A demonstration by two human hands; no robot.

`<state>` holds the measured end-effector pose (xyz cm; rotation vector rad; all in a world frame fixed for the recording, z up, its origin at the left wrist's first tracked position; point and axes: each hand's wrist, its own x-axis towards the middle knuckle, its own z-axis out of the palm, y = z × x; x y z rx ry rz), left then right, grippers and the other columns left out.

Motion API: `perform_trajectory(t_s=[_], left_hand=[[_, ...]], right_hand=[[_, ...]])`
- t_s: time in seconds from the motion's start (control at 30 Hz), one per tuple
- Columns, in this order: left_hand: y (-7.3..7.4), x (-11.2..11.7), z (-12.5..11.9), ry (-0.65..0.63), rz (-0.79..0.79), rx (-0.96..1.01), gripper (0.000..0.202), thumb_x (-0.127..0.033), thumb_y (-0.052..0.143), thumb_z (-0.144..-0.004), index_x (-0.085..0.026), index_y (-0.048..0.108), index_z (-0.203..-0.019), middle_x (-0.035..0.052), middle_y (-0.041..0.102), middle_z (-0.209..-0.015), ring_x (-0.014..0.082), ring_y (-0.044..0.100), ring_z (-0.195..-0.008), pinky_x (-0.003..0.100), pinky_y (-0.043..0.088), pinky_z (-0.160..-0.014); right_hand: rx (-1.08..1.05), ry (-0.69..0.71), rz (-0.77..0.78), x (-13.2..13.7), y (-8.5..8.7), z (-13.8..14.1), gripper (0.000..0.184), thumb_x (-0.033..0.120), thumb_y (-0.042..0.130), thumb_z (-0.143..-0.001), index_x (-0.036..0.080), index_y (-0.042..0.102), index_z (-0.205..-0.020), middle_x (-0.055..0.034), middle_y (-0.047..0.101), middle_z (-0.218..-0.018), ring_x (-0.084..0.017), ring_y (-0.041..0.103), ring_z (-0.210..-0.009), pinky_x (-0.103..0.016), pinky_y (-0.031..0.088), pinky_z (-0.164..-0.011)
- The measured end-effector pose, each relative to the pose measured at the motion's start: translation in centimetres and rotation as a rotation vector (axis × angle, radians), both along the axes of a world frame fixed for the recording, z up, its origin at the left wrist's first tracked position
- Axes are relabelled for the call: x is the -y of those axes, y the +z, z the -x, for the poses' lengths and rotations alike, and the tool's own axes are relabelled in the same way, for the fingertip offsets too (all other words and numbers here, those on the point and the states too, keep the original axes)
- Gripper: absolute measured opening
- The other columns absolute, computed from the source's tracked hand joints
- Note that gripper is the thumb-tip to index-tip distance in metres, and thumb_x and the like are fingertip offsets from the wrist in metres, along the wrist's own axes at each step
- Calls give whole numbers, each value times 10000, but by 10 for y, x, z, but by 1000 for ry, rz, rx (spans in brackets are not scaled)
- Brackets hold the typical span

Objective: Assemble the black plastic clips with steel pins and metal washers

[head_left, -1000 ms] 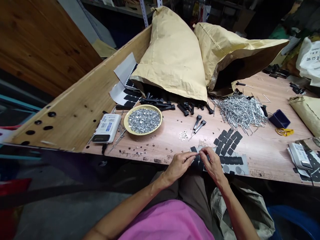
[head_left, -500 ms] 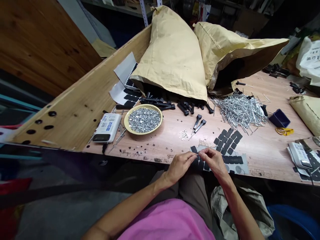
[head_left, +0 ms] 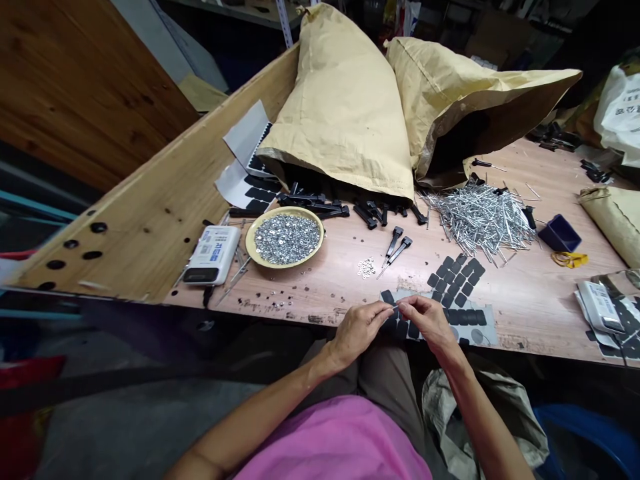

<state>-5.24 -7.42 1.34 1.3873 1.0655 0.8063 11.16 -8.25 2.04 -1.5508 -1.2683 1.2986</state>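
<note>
My left hand (head_left: 359, 328) and my right hand (head_left: 429, 323) meet at the table's near edge, fingertips pinched together over a small dark piece I cannot make out. They hover over a grey backing sheet (head_left: 483, 327) carrying black adhesive pads (head_left: 457, 279). Just beyond lie two black-handled pins (head_left: 397, 245) and a small cluster of tiny silver nuts (head_left: 367, 267).
A yellow dish of silver nuts (head_left: 287, 237) and a white device (head_left: 212, 255) sit to the left. A heap of metal pins (head_left: 480, 217), a blue box (head_left: 560, 235), two tan sacks (head_left: 345, 107) spilling black plastic parts (head_left: 320, 203) lie behind. A wooden board (head_left: 165, 193) walls the left.
Both hands stay pinched together at the same spot; the fingers shifted only slightly. The view tilted a little.
</note>
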Motion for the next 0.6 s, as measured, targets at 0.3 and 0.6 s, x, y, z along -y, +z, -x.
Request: perform_trajectory(t_s=[0.3,0.6], left_hand=[[-1,-17,14,-368,830,364,479,-544,703,-591,-146,587,-830,-125,338,-428,1,155,-315,149,81,-327],[-9,0,5,-20,94,27,326,-449,519,-808,-153,645,-756,-14,545,-539,82,475,-470,196,400,-468]], right_hand=[[20,132,-226,-1,-2,-3,224,413,645,-742,197,691,-773,-35,660,-750,-153,611,-689,-275,492,-626],[118,38,-217,3,-9,7,253,427,573,-793,190,657,-775,-31,639,-715,-152,595,-644,-269,478,-599]])
